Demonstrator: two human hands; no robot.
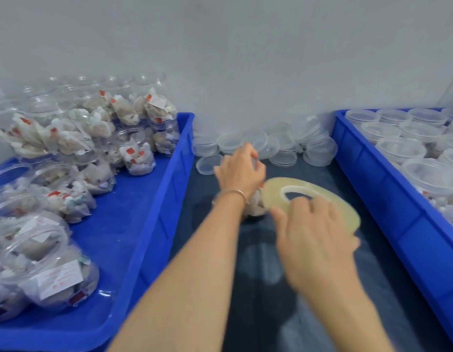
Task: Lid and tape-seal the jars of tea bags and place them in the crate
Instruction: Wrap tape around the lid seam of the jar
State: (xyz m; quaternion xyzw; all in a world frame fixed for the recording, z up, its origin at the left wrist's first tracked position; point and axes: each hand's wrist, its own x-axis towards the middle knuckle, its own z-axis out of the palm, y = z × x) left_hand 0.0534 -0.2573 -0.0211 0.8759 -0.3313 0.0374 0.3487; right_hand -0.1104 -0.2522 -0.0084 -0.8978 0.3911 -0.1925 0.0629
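Observation:
On the dark table between two crates, my left hand [239, 171] grips the top of a clear jar of tea bags [256, 208], which it mostly hides. My right hand [314, 237] holds a large flat roll of clear yellowish tape [309, 196] right beside the jar, fingers curled over the roll's edge and core. The roll is blurred. The left blue crate [149, 224] holds several open jars of tea bags [68, 153]. The right blue crate [388, 179] holds several lidded jars [403, 148].
A pile of loose clear lids [284, 146] lies on the table against the grey wall, behind my hands. The dark tabletop [271, 288] runs toward me between the crates.

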